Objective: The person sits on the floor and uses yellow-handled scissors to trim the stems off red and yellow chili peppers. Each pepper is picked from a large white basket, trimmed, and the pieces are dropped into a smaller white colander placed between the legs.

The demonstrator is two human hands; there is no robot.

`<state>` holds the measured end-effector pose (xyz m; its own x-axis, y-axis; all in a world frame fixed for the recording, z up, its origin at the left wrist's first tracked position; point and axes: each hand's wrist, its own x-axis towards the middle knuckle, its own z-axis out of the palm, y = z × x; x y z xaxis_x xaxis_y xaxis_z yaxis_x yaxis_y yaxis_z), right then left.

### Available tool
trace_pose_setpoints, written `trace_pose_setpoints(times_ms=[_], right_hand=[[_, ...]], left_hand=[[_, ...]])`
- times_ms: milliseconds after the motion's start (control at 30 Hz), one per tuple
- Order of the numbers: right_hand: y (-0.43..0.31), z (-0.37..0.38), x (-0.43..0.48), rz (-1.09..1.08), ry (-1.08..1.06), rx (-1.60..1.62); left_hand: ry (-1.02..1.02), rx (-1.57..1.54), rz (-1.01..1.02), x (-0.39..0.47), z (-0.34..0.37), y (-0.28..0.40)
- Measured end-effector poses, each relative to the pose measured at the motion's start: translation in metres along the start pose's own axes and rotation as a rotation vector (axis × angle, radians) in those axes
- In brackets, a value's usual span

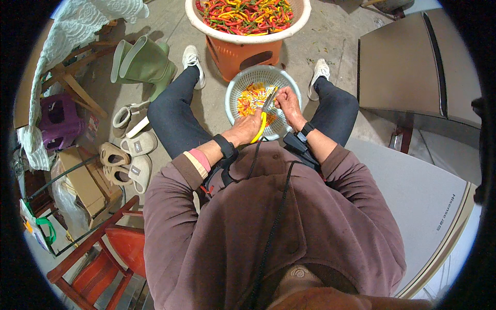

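My left hand (248, 126) grips scissors with a yellow handle (260, 128), their metal blades (269, 100) pointing up and right over a pale plastic colander (231, 97). Close to the blade tips, my right hand (288, 101) pinches a small chili pepper, mostly hidden by the fingers. Cut red, orange and yellow chili pieces (248, 101) lie in the colander between the knees. Beyond it, a wide white-rimmed basin (248, 38) full of whole red, yellow and green chilies rests on an orange plastic crate (223, 58).
Green rubber boots (141, 62), beige slippers (140, 170) and a purple stool (60, 120) are at the left, with a red wooden chair (97, 267) lower down. A brown refrigerator-like appliance (399, 66) and a grey-topped appliance (410, 193) stand at the right.
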<state>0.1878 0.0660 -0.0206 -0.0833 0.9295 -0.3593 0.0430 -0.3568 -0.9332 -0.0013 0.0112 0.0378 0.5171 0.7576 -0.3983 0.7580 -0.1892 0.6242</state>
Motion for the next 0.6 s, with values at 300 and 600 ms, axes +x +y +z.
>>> trace_pose_setpoints(times_ms=[300, 600], right_hand=[[-0.001, 0.002, -0.001, -0.003, -0.065, 0.194], [0.007, -0.009, 0.002, 0.182, -0.144, 0.316]], left_hand=[[0.072, -0.019, 0.064, 0.005, 0.009, -0.007], [0.052, -0.014, 0.059, 0.003, 0.006, -0.008]])
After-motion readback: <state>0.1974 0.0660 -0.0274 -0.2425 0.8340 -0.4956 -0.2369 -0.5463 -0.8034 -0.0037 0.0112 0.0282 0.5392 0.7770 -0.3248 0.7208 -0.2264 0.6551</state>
